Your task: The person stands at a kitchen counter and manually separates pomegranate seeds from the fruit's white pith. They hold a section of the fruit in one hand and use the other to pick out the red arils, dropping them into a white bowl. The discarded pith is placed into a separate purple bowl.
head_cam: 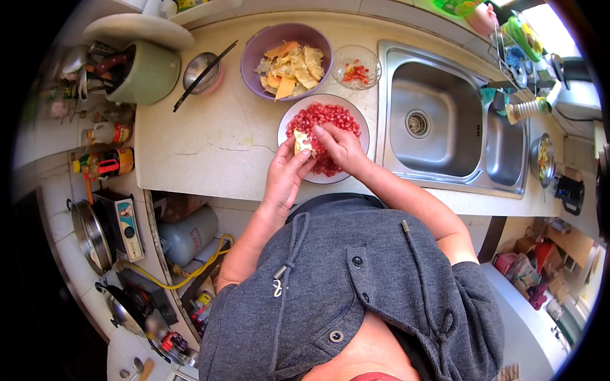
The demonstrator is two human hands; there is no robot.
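My left hand (287,174) grips a pale piece of pomegranate rind (303,143) over a white plate (364,125). Red pomegranate seeds (325,114) are heaped on the plate. The thumb and fingertips of my right hand (339,145) are at the piece's right side, above the seeds; whether they pinch anything is hidden. Behind the plate stands a purple plastic bowl (248,71) with yellowish rind and membrane pieces (293,66) in it. Right of that bowl, a clear glass bowl (338,78) holds a few red and orange seeds (356,73).
A double steel sink (436,119) adjoins the plate's right side. Black chopsticks (205,76) lie across a small metal bowl (199,71) at the left. Farther left are a green pot (151,74) and bottles (112,162). A crack runs through the countertop (214,166).
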